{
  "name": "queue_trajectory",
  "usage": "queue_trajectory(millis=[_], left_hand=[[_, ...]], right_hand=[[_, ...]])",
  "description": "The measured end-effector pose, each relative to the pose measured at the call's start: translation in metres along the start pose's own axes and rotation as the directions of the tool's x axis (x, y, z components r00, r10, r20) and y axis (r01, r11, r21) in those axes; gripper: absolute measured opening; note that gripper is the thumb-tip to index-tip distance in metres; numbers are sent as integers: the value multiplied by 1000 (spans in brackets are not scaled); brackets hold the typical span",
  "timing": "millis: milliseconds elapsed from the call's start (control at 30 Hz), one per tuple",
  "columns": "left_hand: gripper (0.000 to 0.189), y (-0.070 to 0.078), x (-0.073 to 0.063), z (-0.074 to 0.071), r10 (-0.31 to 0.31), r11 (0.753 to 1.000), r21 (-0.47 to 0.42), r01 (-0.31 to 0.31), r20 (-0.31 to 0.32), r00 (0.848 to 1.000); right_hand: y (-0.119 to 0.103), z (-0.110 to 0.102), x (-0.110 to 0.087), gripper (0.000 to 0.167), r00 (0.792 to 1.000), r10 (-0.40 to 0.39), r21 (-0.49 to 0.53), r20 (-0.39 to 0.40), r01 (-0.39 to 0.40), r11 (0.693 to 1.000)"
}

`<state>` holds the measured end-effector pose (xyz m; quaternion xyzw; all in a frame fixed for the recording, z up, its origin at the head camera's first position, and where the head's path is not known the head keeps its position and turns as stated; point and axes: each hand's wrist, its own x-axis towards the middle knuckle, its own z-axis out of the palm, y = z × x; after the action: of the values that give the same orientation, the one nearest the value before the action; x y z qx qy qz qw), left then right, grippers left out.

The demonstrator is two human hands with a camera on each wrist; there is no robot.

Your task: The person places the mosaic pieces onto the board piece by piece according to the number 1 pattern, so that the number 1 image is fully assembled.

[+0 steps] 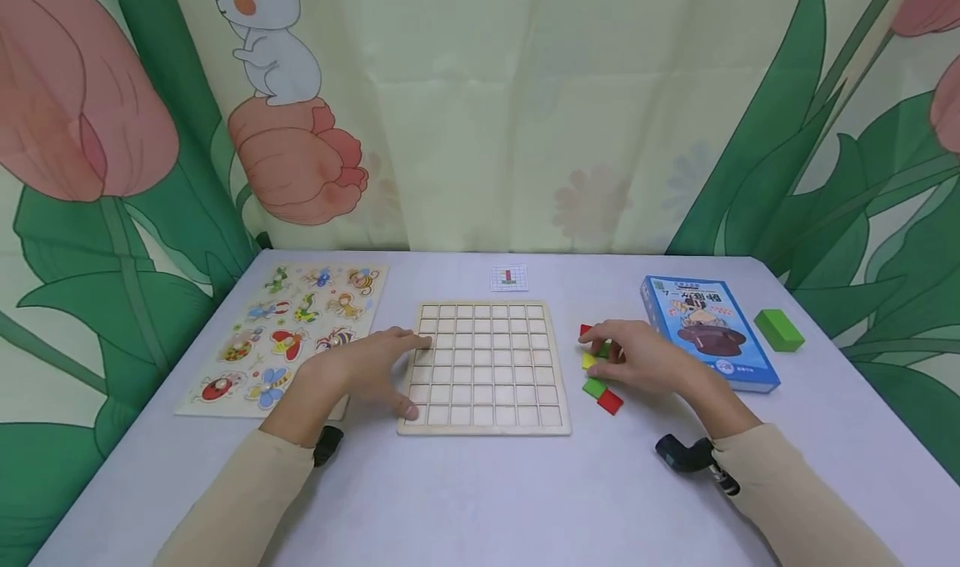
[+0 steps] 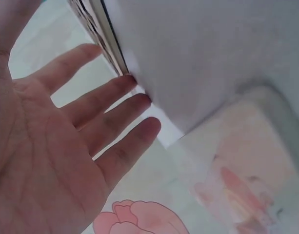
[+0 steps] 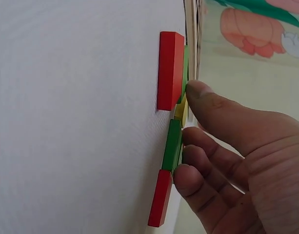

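Square pale wooden grid board (image 1: 491,375) flat on the white table (image 1: 480,500); left hand (image 1: 367,373) at its left edge, thumb near the close corner. To the board's right we count five small flat pieces in a loose string, far to near: red square (image 1: 585,330), green square (image 1: 603,350), yellow square (image 1: 588,359), bright green square (image 1: 594,388), nearest red square (image 1: 611,402). The last two touch. Right hand (image 1: 641,354) arches over the farther ones, thumb and fingers apart; contact we cannot make out.

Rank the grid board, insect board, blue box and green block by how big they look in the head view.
1. Grid board and insect board: too close to rank; the left hand hides part of the latter.
2. Blue box
3. Green block
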<state>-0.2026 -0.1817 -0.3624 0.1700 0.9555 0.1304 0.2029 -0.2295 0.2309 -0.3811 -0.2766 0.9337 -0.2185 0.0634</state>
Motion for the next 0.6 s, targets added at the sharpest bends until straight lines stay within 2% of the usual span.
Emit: queue_trajectory(millis=[333, 600], left_hand=[[118, 3, 0, -3, -8, 1000, 8, 8, 35, 999], [123, 12, 2, -4, -19, 998, 67, 16, 44, 999]], right_hand=[[-1, -2, 5, 26, 1000, 10, 4, 26, -10, 1000], [2, -2, 2, 21, 999, 28, 8, 29, -28, 1000]])
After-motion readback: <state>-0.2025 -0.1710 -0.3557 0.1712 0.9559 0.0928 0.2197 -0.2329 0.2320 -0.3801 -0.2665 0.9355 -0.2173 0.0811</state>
